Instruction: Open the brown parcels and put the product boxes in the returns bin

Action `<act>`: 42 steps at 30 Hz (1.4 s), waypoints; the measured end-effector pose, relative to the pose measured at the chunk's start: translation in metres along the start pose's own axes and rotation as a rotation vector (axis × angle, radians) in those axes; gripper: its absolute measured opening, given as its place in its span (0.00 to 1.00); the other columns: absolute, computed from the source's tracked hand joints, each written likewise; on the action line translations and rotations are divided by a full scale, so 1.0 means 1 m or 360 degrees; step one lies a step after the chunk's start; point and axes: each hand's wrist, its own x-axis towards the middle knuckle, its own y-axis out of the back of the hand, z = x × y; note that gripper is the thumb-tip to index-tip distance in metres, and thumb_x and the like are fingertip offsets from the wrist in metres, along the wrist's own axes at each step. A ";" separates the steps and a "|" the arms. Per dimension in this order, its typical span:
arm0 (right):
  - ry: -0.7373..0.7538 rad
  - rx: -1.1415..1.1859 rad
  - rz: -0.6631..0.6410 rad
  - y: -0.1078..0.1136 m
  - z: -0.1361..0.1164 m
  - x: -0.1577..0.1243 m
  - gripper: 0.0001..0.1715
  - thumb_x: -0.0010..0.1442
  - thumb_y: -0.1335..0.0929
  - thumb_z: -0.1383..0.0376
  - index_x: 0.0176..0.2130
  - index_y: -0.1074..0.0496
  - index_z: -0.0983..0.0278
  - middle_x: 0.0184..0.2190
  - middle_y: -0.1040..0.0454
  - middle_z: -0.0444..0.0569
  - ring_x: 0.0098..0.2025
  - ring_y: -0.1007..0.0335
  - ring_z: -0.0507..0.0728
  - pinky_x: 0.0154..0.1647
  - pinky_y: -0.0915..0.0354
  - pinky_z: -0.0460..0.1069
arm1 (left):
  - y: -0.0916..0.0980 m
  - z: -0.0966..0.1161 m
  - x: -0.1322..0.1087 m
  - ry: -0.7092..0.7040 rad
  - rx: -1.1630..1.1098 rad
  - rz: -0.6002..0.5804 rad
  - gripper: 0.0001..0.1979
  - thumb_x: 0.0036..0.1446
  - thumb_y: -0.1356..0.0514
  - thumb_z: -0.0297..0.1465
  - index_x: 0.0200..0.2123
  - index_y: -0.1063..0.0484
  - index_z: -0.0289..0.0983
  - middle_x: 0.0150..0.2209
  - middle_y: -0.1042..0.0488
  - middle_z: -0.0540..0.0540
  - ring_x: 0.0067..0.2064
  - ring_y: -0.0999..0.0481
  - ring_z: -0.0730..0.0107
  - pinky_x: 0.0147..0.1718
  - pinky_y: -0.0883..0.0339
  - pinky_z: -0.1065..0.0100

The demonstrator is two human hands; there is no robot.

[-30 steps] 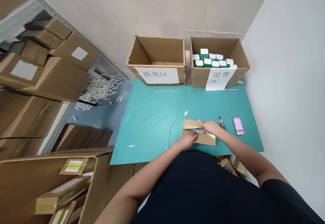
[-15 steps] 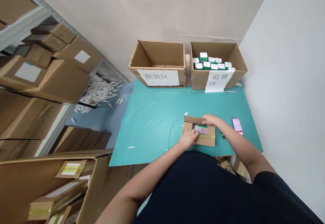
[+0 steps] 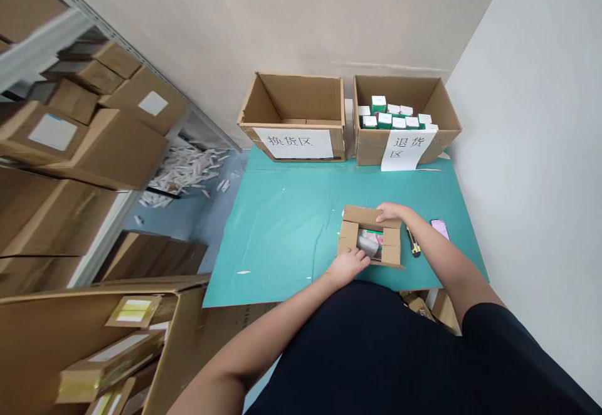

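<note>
A small cardboard box (image 3: pixel 348 234) with its flaps open is tilted over the green table, close to my body. Inside it show a grey, plastic-like wrapping (image 3: pixel 367 246) and part of a pink and green package (image 3: pixel 376 237). My right hand (image 3: pixel 389 212) grips the far flap near its right end, thumb on the inner face. At the near left corner, my left hand (image 3: pixel 348 266) has its fingers curled over the box's edge, close to the wrapping. A yellow and black utility knife (image 3: pixel 414 244) lies just right of the box.
Two large cartons stand at the back: an open left carton (image 3: pixel 301 142) with a paper sign, and a right carton (image 3: pixel 369 152) with several green-and-white boxes (image 3: pixel 384 120). A phone (image 3: pixel 440 228) lies by my right forearm. Shelves of cartons (image 3: pixel 126 145) and a big parcel-filled carton (image 3: pixel 188 333) flank the left.
The small box has tipped so its opening faces me more, and the far flap stands higher. Its near flap has folded down from view. More of the grey wrapping and the knife show.
</note>
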 end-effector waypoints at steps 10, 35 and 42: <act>0.0038 -0.0076 0.0272 0.013 -0.005 0.014 0.16 0.65 0.31 0.56 0.42 0.21 0.65 0.39 0.19 0.47 0.38 0.28 0.56 0.35 0.41 0.46 | -0.006 -0.005 -0.004 0.0076 -0.0049 -0.0084 0.22 0.68 0.51 0.24 0.63 0.37 0.40 0.44 0.28 0.40 0.49 0.29 0.58 0.43 0.37 0.60; 0.0751 -0.0697 0.0529 -0.094 -0.009 -0.068 0.13 0.66 0.32 0.60 0.40 0.19 0.65 0.46 0.22 0.58 0.56 0.33 0.63 0.67 0.49 0.62 | 0.013 -0.059 0.049 0.0612 -0.0361 -0.0361 0.12 0.57 0.34 0.34 0.44 0.22 0.35 0.42 0.19 0.34 0.46 0.20 0.46 0.44 0.30 0.58; 0.0678 -0.0548 0.0874 -0.086 -0.005 -0.104 0.16 0.67 0.35 0.60 0.47 0.22 0.63 0.40 0.23 0.56 0.49 0.32 0.63 0.66 0.49 0.64 | 0.026 -0.069 0.005 0.0934 -0.0513 -0.0021 0.12 0.66 0.44 0.39 0.47 0.29 0.39 0.41 0.20 0.40 0.42 0.20 0.55 0.40 0.32 0.62</act>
